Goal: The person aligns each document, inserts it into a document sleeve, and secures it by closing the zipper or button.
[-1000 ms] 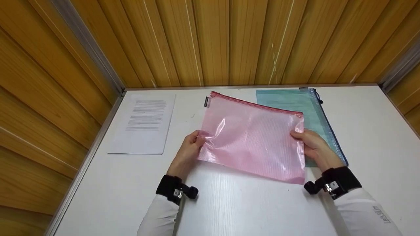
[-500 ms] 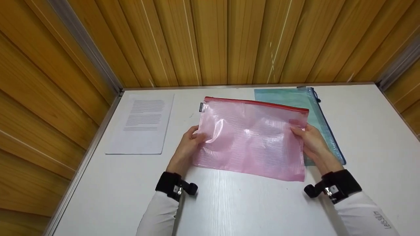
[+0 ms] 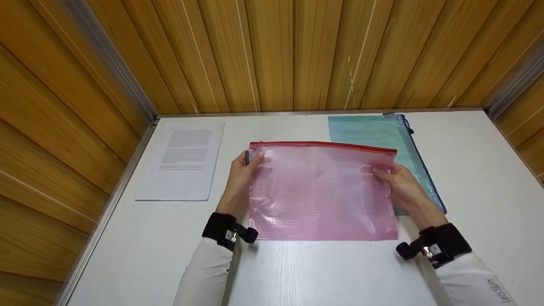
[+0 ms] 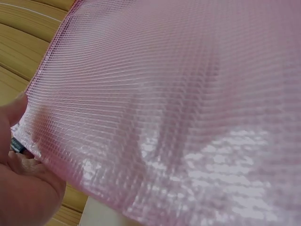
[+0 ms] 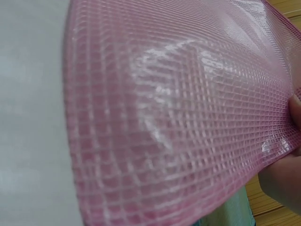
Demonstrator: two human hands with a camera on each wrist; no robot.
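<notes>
A pink mesh zip pouch (image 3: 323, 191) is held over the white table (image 3: 476, 170) by both hands, approx. level, zip edge away from the person. The left hand (image 3: 240, 178) grips the pouch's left edge near the top corner: thumb on the upper face, fingers curled under, clamped on the mesh just beside the small dark tab at the zip end. The right hand (image 3: 401, 185) pinches the right edge a bit below the red zip strip (image 3: 323, 145), thumb on top, remaining fingers behind the pouch and mostly hidden.

In the left wrist view the pouch (image 4: 178, 103) fills nearly the whole frame; the thumb is seen at the lower left, pressed to the mesh edge. In the right wrist view the mesh (image 5: 178, 117) curves up from the table, w/ a fingertip at the right margin touching its edge. Contents: nothing distinct is made out through the pink mesh; whether it holds a sheet cannot be told.

Beyond the right-hand fingers, partly covered by the pink pouch, a blue-green zip pouch (image 3: 378, 131) lies flat on the table, w/ a printed sheet visible inside it. Well to the left of the left-hand fingers, a printed paper sheet (image 3: 182, 159) lies flat, not in any container. Wood-panel walls (image 3: 272, 51) stand behind the table.
</notes>
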